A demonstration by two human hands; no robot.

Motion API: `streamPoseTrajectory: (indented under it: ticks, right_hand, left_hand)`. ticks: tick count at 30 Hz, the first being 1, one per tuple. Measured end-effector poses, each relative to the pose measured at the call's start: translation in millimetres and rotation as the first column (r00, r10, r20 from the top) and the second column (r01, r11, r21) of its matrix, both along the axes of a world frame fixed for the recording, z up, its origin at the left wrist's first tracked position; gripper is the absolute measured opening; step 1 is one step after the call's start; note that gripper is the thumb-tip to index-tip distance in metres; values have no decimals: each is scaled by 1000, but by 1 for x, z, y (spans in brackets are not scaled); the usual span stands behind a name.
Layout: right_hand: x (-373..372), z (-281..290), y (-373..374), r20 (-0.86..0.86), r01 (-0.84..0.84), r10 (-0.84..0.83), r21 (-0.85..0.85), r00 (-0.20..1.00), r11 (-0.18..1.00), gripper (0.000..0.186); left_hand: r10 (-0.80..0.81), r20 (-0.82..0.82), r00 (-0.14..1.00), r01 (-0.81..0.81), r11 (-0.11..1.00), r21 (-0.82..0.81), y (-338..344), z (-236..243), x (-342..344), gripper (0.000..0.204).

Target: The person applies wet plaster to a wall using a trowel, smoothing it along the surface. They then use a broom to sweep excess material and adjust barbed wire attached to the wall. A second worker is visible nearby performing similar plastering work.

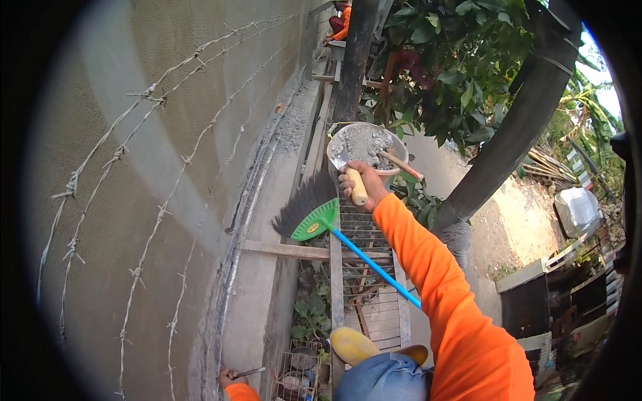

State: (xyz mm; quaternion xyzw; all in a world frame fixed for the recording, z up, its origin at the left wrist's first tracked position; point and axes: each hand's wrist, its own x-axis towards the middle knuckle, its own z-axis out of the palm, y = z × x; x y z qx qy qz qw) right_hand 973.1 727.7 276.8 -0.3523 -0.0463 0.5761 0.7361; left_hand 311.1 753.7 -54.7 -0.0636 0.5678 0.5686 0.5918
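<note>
My right hand (364,179), at the end of an orange sleeve, is closed around the wooden handle of a trowel (359,194). The trowel's blade reaches into grey mortar (364,144) in a round pale bucket (399,146). A second wooden handle (401,164) sticks out over the bucket's right rim. At the lower edge, low against the wall, my left hand (231,378) is closed on a thin rod-like tool (251,372); its exact kind does not show. Just below the bucket lies a broom (317,217) with dark bristles, a green head and a blue stick.
Barbed wire (214,123) runs in strands along the grey wall (127,220) at left. A narrow plank-and-grate scaffold (336,281) lies beneath my yellow boots (354,344). A dark post (511,113) slants at right beside leaves (455,73). Another person (342,23) in orange crouches far ahead.
</note>
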Motion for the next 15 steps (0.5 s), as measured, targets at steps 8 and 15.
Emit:
streamPoseTrajectory:
  ticks: [8, 15]
  right_hand:
    - [-23, -14, -102, 76, -199, 195, 47, 978, 979, 30]
    - [-136, -26, -226, 330, -212, 425, -522, 843, 826, 22]
  left_hand:
    - [-68, -19, 998, 67, 997, -47, 3, -11, -17, 49]
    - [-361, -229, 904, 278, 903, -327, -20, 1, -13, 39]
